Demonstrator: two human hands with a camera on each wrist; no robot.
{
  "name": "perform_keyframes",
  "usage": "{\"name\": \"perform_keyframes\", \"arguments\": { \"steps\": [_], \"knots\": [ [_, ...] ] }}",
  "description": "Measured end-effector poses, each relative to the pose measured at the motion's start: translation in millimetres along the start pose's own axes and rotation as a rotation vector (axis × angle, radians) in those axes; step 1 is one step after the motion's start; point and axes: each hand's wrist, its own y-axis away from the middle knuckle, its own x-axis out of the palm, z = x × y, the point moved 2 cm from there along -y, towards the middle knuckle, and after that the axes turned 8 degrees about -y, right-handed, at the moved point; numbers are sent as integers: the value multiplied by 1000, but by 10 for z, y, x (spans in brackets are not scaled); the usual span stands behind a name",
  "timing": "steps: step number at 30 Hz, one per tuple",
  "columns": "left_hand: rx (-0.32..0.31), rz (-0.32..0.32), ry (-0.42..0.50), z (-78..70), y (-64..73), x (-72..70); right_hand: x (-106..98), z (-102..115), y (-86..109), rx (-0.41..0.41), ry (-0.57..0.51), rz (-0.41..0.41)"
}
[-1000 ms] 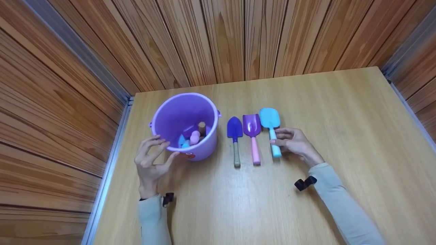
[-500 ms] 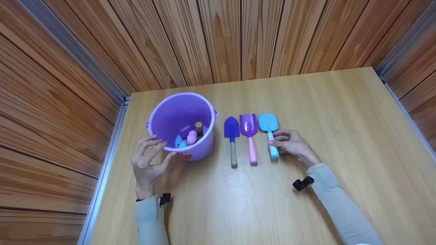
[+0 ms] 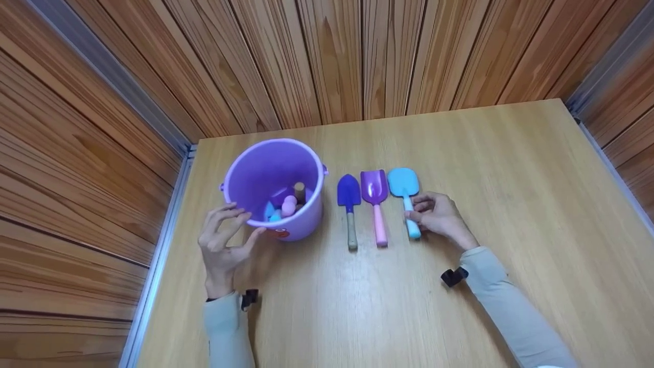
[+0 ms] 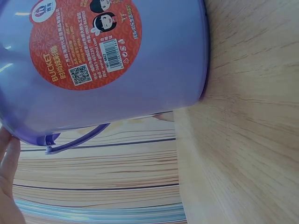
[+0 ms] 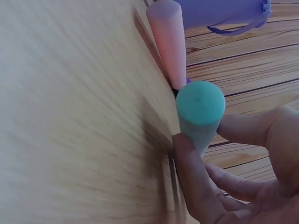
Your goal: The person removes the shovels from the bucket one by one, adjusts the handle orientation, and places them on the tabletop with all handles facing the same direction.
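Light-blue shovel (image 3: 403, 182), pinched in right hand (image 3: 440, 215), has dipped beyond the fingertips (image 5: 190, 163), seemingly aligning with purple scoop (image 3: 374, 189); left hand (image 3: 219, 248) outspread.

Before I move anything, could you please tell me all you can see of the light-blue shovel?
The light-blue shovel has a broad, rounded blade and a round, greener handle with a flat end; its material is unclear. Blade toward the back wall, it sits right of the purple shovel. The right grip pinches the handle, whose end looks lifted off the table.
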Motion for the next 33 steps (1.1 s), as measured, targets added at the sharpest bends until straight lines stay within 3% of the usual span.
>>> {"name": "perform_keyframes", "arguments": {
  "steps": [5,10,17,23,33],
  "knots": [
    [-11,5,6,-6,-3,-8,14,0,2,-43,10,-6],
    [-17,10,10,-13,-14,-14,14,4,11,-26,1,3],
    [-16,9,24,7,-20,12,-8,152,1,-72,114,-4],
    [-13,19,7,-16,-19,-5,9,494,-55,-172,198,1],
    [1,99,-101,-88,-88,-39,224,1315,-146,-346,251,74]
  ]
}}
